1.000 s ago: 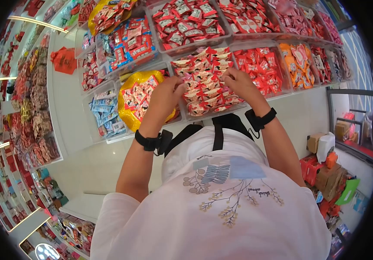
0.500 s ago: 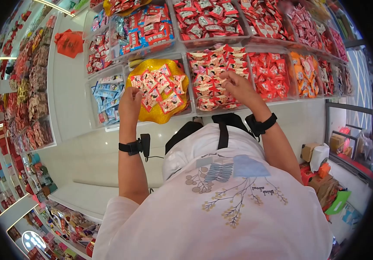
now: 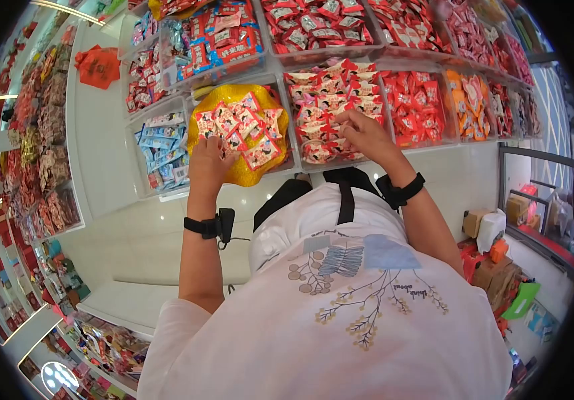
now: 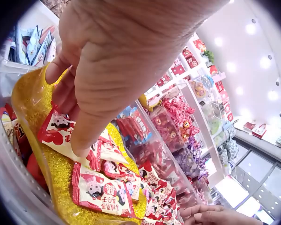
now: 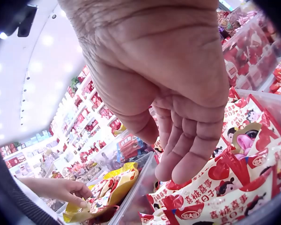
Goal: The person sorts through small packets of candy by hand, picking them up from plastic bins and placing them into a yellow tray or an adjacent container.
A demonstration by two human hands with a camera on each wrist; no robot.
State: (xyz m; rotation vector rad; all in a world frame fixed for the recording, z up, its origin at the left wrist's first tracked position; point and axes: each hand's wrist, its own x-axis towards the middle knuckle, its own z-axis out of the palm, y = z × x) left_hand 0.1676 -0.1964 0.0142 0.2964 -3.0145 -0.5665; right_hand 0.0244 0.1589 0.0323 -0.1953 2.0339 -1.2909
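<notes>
In the head view my left hand lies over the near left part of a wavy-rimmed gold tray, thumb spread apart from the fingers. The left wrist view shows its thumb over a red-and-cream candy packet, with the fingers at the packet's far end. More such packets lie loosely in the tray. My right hand hovers low over a clear bin of matching candy packets. Its fingers hang loosely bent, thumb apart, nothing between them.
A bin of blue packets stands left of the gold tray. Bins of red packets and orange packets extend to the right. Behind is a raised row with red-and-blue packets. A red bag lies on the white counter.
My left hand has gone from the candy bin to the gold tray's left side, then in over its packets. My right hand stays over the bin. The head view has shifted slightly.
</notes>
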